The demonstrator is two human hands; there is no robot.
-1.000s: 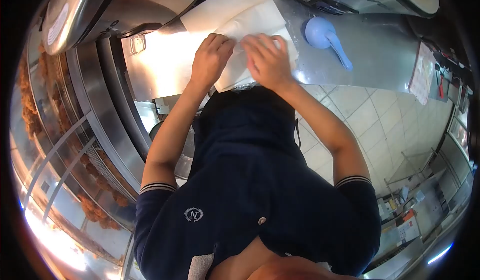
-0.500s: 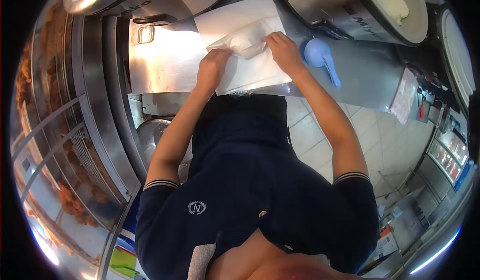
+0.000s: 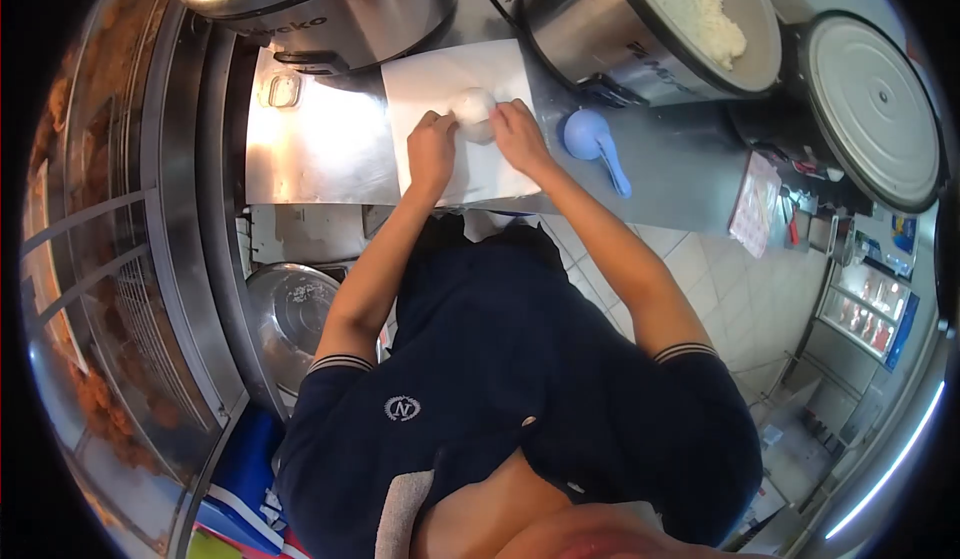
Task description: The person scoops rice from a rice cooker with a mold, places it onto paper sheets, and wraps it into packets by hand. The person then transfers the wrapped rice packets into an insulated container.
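Note:
A white, rounded bundle (image 3: 474, 105) sits on a stack of white paper sheets (image 3: 415, 84) on the steel counter. It looks wrapped in thin white paper or film; its contents are hidden. My left hand (image 3: 432, 154) is closed at the bundle's left side, fingertips against it. On the opposite side my right hand (image 3: 520, 141) pinches its lower right edge. A light blue scoop (image 3: 584, 135) lies to the right of the paper, its handle pointing toward me.
Behind the paper stand two steel rice cookers (image 3: 350, 34), the right one open with white rice (image 3: 700, 9) inside. A round lid (image 3: 875, 109) is at far right. A glass display case (image 3: 130, 289) with fried food runs along my left. A metal bowl (image 3: 290, 309) sits below the counter.
The wrapper between my hands was spread and loosely gathered; now it is drawn into a compact round shape. My hands have come closer together, and the camera view has shifted.

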